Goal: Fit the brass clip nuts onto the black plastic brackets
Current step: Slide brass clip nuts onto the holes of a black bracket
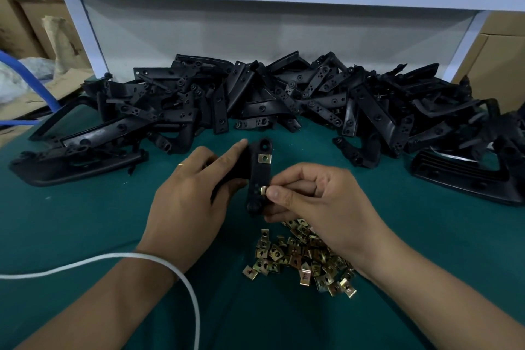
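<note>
the left hand [187,196] grips a long black plastic bracket [257,176] above the green desk [85,221], index finger extended. the right hand [318,199] pinches a small brass clip nut [263,190] against the bracket's near end, above the loose pile of brass clip nuts [301,258].

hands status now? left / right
Left hand: grips the black bracket.
Right hand: pinches a brass clip nut against the bracket.
</note>
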`<state>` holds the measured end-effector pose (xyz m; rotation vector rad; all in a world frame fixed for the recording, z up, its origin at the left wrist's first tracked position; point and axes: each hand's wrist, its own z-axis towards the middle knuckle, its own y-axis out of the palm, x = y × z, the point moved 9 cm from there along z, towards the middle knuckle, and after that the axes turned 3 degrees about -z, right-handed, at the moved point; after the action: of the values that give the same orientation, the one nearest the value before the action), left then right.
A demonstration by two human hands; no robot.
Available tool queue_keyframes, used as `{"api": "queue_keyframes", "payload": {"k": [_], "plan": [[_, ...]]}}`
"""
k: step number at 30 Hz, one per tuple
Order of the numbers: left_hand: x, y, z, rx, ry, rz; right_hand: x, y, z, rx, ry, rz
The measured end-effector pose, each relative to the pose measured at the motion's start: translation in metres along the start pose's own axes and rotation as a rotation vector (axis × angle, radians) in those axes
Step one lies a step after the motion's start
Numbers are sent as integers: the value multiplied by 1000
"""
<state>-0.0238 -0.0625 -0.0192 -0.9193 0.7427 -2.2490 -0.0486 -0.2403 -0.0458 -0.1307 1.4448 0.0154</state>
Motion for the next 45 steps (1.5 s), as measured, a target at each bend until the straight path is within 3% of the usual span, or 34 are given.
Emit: {"api": "queue_keyframes", "payload": {"k": [11, 21, 29, 34, 39, 42, 45], "plan": [[10, -4, -1, 50, 18, 95, -5, -6, -3, 77, -5, -108], [14, -8, -3, 108, 11, 118, -9, -5, -7, 107, -18, -11], [14, -6, -3, 75, 22, 160, -2, -2, -4, 70, 85, 34], [7, -6, -3, 152, -80, 55, 1, -4, -4, 146, 79, 86], [-1, -5, -3, 177, -120, -129, -1, 9, -4, 41, 57, 158], [-2, -5, -4, 167, -135, -138, 1, 17, -8, -4, 48, -32], [4, -4, -4, 155, -138, -169, -6, 19, -14, 95, -49, -307]]}}
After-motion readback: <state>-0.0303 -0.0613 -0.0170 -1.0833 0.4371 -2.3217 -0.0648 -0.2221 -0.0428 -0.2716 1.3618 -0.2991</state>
